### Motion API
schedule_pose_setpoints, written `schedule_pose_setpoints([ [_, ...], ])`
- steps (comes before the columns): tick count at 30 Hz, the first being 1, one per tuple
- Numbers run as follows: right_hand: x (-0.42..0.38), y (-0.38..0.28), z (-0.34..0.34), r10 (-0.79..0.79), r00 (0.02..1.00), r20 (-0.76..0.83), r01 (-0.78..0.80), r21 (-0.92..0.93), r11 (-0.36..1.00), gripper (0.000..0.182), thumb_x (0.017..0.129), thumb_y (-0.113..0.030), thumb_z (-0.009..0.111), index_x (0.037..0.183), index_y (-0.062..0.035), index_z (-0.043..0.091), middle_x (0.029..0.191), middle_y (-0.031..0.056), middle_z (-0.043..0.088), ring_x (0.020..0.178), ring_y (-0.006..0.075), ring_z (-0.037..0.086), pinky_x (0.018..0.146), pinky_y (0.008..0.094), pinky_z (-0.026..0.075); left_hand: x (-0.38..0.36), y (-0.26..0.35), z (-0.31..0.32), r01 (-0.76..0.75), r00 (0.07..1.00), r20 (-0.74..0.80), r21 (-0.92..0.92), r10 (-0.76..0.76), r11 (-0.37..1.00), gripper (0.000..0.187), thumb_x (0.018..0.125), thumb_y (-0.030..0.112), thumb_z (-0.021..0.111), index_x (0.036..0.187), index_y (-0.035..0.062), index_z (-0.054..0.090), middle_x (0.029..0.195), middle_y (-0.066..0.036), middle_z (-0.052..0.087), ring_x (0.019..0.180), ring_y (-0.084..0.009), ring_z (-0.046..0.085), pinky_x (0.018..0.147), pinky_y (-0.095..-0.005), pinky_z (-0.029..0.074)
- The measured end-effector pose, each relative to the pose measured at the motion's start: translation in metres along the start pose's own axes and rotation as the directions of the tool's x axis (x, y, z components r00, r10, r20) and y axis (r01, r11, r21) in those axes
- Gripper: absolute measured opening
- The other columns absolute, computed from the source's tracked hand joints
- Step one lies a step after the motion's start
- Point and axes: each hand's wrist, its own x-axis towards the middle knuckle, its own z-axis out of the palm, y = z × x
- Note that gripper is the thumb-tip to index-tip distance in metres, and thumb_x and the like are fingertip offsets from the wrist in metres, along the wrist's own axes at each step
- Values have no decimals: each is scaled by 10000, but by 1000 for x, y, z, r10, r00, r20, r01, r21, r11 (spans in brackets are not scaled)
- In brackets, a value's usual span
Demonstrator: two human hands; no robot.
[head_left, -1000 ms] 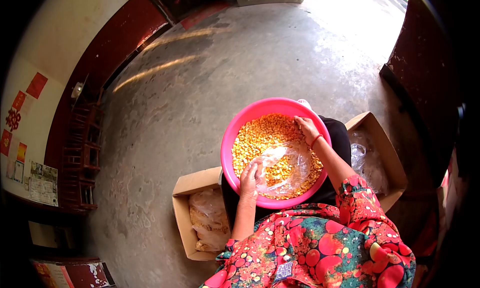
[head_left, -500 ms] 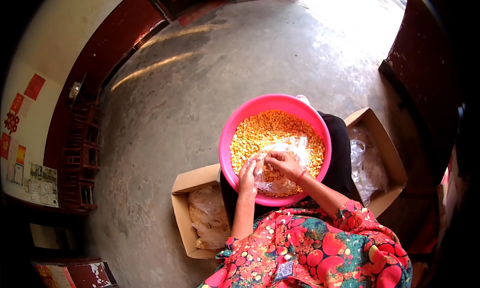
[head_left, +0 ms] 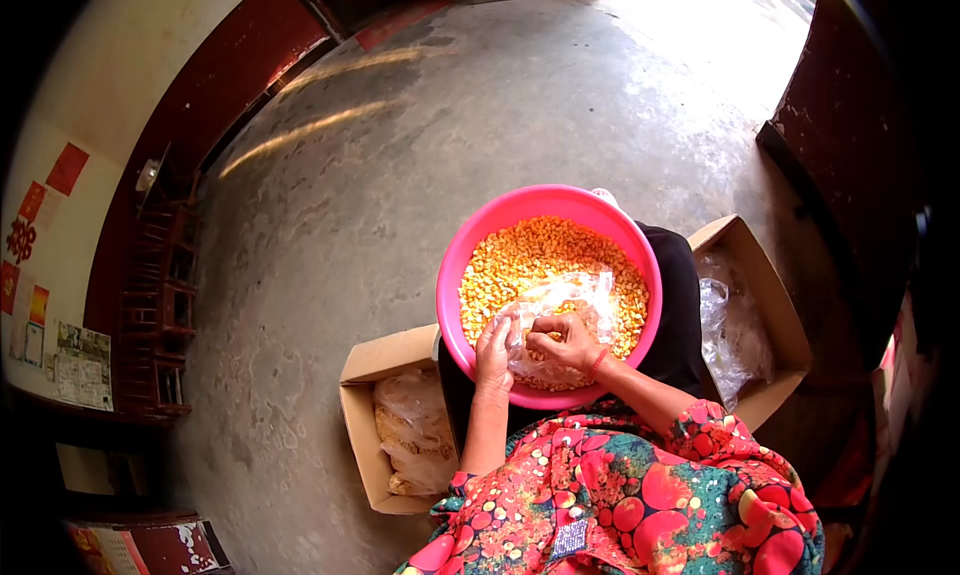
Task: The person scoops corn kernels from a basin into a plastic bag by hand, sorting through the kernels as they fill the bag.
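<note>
A pink basin point(head_left: 650, 260) rests on the lap, holding many yellow-orange kernels point(head_left: 540, 243) that look like corn. On the kernels lies a clear plastic bag point(head_left: 588, 290), shiny where light hits it. My left hand point(head_left: 493, 353) grips the bag's left edge between thumb and fingers at the near-left of the basin. My right hand point(head_left: 568, 341), with a red band at the wrist, is curled closed above the near part of the bag. Its fingertips point left toward my left hand, and whatever they may hold is hidden.
Left of the basin stands a cardboard box point(head_left: 358, 445) containing filled plastic bags point(head_left: 415, 425). Another cardboard box point(head_left: 785, 320) on the right contains crumpled clear bags point(head_left: 732, 345). Wooden stools point(head_left: 158, 315) line the left wall, across the grey concrete floor point(head_left: 320, 235).
My right hand has shifted slightly down and right and is curled more tightly, with its knuckles up. My left hand stays on the bag's edge.
</note>
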Motion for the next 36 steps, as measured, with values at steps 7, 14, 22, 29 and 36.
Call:
schedule_pose_setpoints([
  [7, 32, 5, -26, 46, 974, -221, 6, 231, 973, 267, 831, -154, 522, 596, -30, 503, 554, -13, 503, 520, 44, 445, 488, 204, 374, -1, 1, 1, 10, 998, -54, 52, -7, 999, 120, 843, 113, 492, 917, 82, 580, 778, 17, 585, 602, -25, 516, 495, -138, 393],
  [14, 100, 44, -80, -38, 916, -400, -127, -378, 917, 121, 779, -161, 541, 764, -45, 575, 634, 94, 567, 608, 211, 549, 576, 309, 431, -1, 2, -3, 28, 999, 15, 69, -29, 997, 86, 827, 152, 526, 875, 119, 591, 678, 80, 520, 483, 21, 388, 384, -120, 268],
  [22, 107, 73, -80, -120, 976, -180, -50, -727, 684, 146, 745, -175, 542, 875, -116, 572, 880, 160, 531, 829, 325, 532, 719, 399, 440, -1, 2, -1, 18, 1000, 9, 68, -19, 998, 82, 830, 148, 520, 856, 105, 585, 612, 90, 462, 451, 16, 348, 363, -129, 240],
  [29, 100, 65, -74, -114, 993, -45, 38, -770, 637, 153, 780, -219, 513, 811, -72, 541, 807, 157, 542, 788, 339, 539, 676, 424, 438, 0, 2, 0, 14, 1000, -1, 88, -14, 996, 85, 829, 142, 521, 849, 100, 592, 558, 98, 398, 421, 7, 304, 352, -139, 221],
  [36, 116, 89, -87, 84, 903, -422, -164, -157, 974, 192, 794, -153, 519, 906, -16, 592, 632, 82, 555, 549, 161, 493, 520, 286, 404, 0, 2, -1, 17, 1000, -16, 99, -15, 995, 92, 832, 137, 518, 856, 97, 597, 554, 99, 396, 425, 7, 309, 351, -139, 223],
])
